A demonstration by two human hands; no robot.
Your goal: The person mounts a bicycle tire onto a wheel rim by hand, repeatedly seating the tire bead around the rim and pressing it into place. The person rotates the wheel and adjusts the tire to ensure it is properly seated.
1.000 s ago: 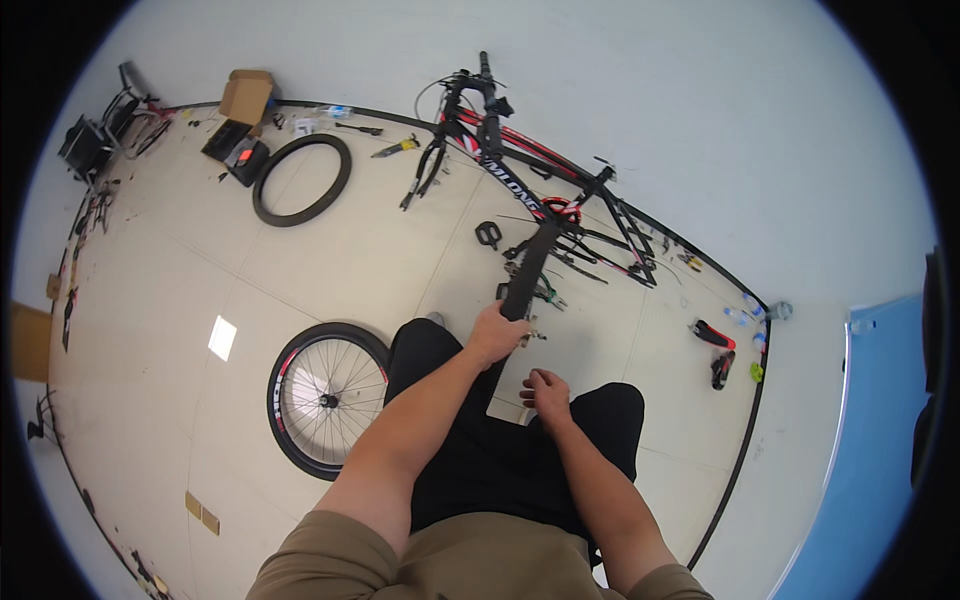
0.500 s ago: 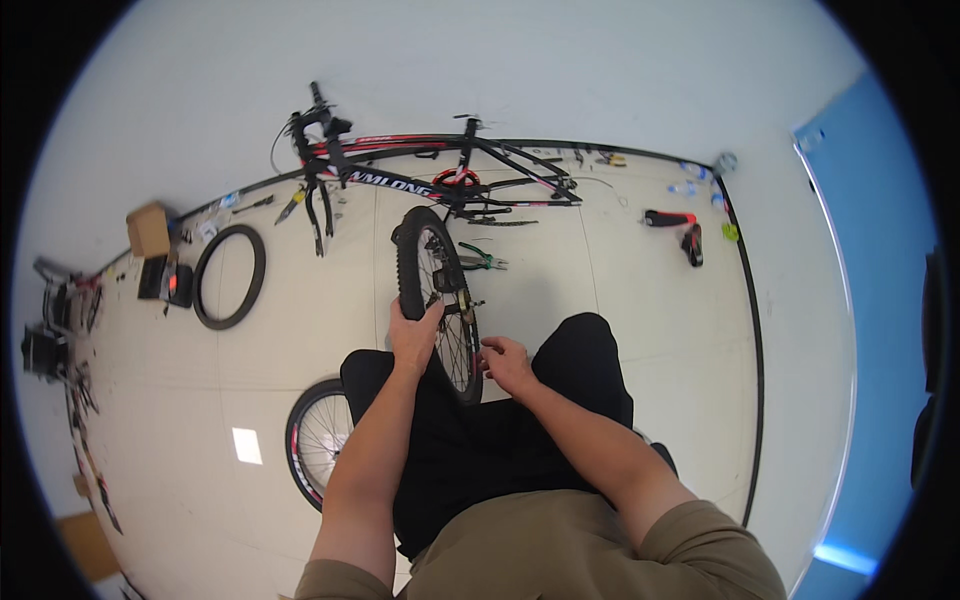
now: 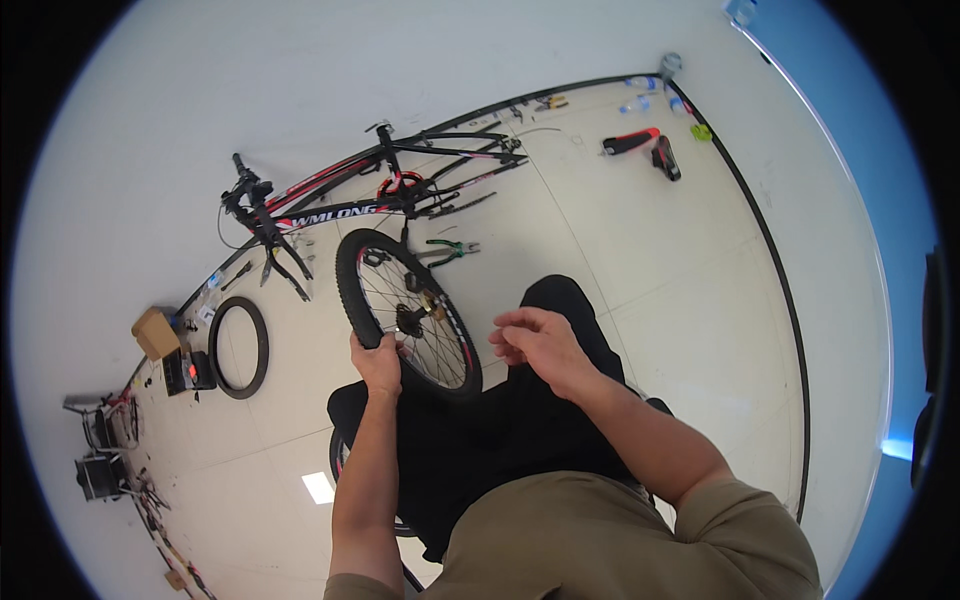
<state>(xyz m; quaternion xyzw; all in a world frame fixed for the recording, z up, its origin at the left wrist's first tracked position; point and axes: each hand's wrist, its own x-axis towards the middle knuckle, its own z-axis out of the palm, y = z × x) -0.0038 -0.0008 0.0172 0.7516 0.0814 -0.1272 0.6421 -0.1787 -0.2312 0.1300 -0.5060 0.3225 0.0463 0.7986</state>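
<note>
Left hand (image 3: 380,366) curled round edge of tilted wheel (image 3: 351,288), apparently steadying it before person's knees (image 3: 566,300). Right hand (image 3: 543,350), half open, held nothing near wheel. Bike frame (image 3: 330,214) stood by wall (image 3: 400,60), likely for support; pliers (image 3: 463,248) lay beyond wheel.

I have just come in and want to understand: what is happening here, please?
A person holds a wheel by its edge with the left grip. The right grip is open beside it, touching nothing. Pliers lie just beyond the wheel. The bike frame, without wheels, is by the wall, and a loose tyre lies to the left.
</note>
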